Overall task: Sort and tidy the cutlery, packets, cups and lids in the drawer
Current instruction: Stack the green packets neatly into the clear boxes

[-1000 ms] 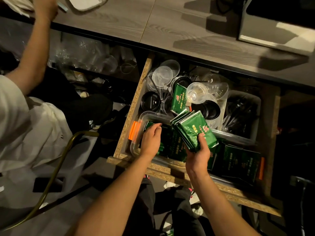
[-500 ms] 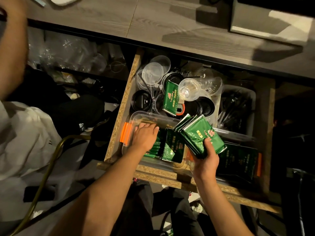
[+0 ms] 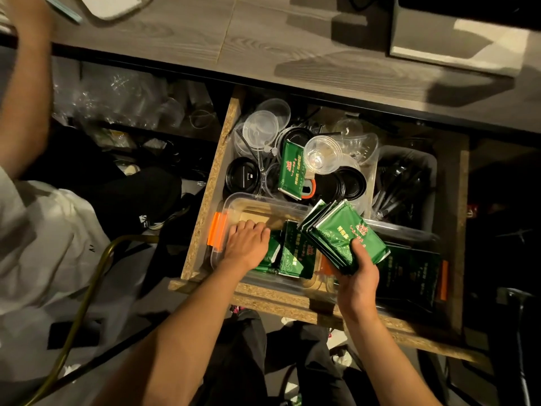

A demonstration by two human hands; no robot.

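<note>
The open drawer (image 3: 205,200) holds a clear box (image 3: 257,198) with an orange latch (image 3: 216,233). Green packets (image 3: 294,253) stand inside it. My left hand (image 3: 247,244) reaches into the box, its fingers curled over the left end of those packets. Above the box's right end, my right hand (image 3: 357,276) grips a fanned stack of green packets (image 3: 345,234). One more green packet (image 3: 291,168) lies farther back on the lids. A clear cup (image 3: 322,153), clear lids (image 3: 260,127) and black lids (image 3: 243,175) are jumbled behind the box.
A translucent bin (image 3: 430,183) of black cutlery sits at the drawer's right. More dark green packets (image 3: 409,273) fill the near right corner. Another person's arm (image 3: 26,83) is raised at the left over the wooden counter (image 3: 292,39). The shelf beside the drawer holds clear plastic cups (image 3: 117,101).
My left hand slid left inside the box along the standing packets. My right hand with its fanned stack shifted slightly right. The other person's arm moved at the counter's left end.
</note>
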